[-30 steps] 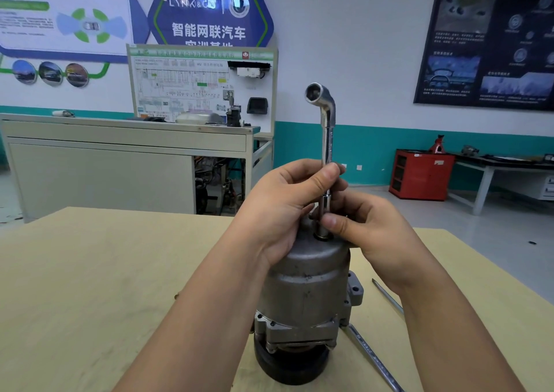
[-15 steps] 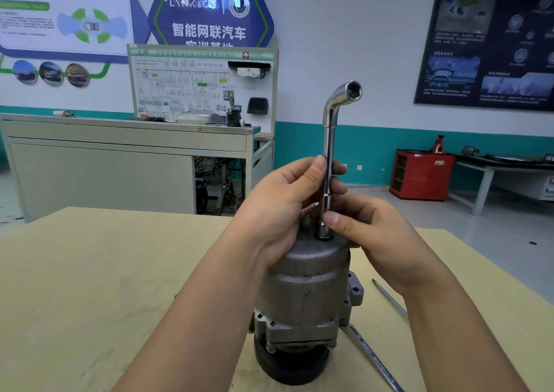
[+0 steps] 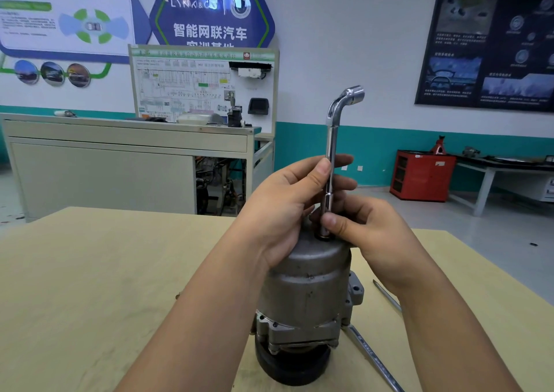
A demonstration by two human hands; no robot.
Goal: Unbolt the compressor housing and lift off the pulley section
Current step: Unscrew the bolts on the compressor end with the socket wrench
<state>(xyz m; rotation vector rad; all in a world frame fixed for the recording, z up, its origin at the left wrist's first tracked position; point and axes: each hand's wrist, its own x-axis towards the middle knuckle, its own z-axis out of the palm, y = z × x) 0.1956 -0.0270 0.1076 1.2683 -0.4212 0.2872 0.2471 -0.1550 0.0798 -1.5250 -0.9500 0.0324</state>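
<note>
Chrome wrench (image 3: 331, 152) upright on compressor housing (image 3: 305, 283), in grip of left hand (image 3: 284, 208), right hand (image 3: 368, 229).

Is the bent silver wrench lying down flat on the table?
No, the bent wrench stands upright on top of the compressor, pinched by the left hand and the right hand.

The compressor housing (image 3: 305, 283) is showing dull grey, its pulley (image 3: 292, 367) seemingly black; the wrench (image 3: 331, 140) is gleaming chrome, the table (image 3: 90, 271) pale yellow.
</note>
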